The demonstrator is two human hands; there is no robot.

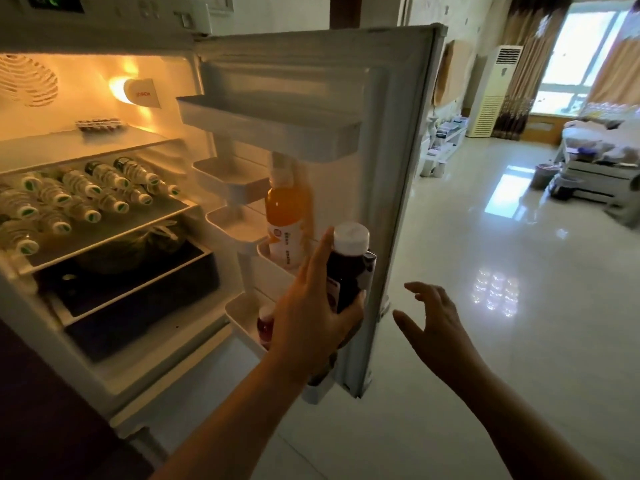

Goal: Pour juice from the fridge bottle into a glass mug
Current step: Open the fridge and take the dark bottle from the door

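The fridge stands open, its door (388, 140) swung out to the right. My left hand (311, 306) is wrapped around a dark purple juice bottle (348, 268) with a white cap, held just in front of the door's shelves. An orange juice bottle (287, 216) stands upright in the middle door shelf behind it. A small red bottle (265, 325) sits in the lower door shelf. My right hand (433, 323) hovers to the right of the door's edge, fingers spread, touching nothing. No glass mug is in view.
Several small bottles (79, 199) lie on a glass fridge shelf, with a dark drawer (138, 292) below. The upper door shelf (270, 126) is bare. A glossy tiled floor (485, 254) runs right toward a standing air conditioner (495, 91), a sofa (602, 150) and a bright window.
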